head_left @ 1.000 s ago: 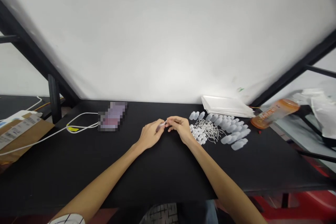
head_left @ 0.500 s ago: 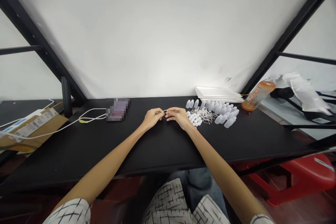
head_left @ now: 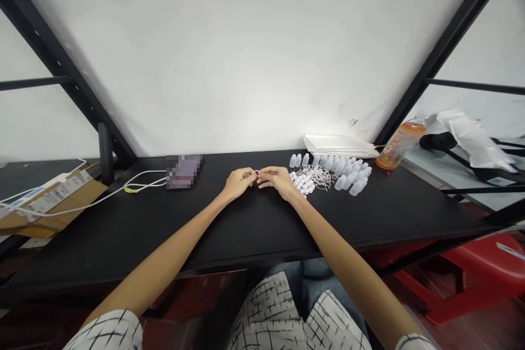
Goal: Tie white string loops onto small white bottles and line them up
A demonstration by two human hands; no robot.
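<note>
Two bare hands meet over a black bench (head_left: 254,229), fingertips nearly touching. The left hand (head_left: 240,183) has thumb and forefinger pinched together on a thin white loop (head_left: 256,171), which arches across the narrow gap between the two hands. The right hand (head_left: 276,181) brings its bent fingertips up to the other end of this loop; whether they grip it or only touch it cannot be told at this scale. Anything further inside the left hand's grasp is hidden by the fingers.

Immediately to the right of the right hand lies a cluster of small white pieces (head_left: 302,183), and adjoining it, slightly farther from that hand, a tangled heap of white cords (head_left: 316,176). Behind and to the right of this heap, pale translucent tabs (head_left: 344,167) lie in uneven rows. Beyond them, farther from the right hand, is a stack of white sheets (head_left: 338,146); well to that hand's right, a bottle of orange liquid (head_left: 400,145) leans at a slant.

Well to the left of the left hand lies a blurred, phone-like object (head_left: 184,171), with a white cable (head_left: 143,185) beside it. Farthest left of that hand is a brown cardboard package (head_left: 61,197).
</note>
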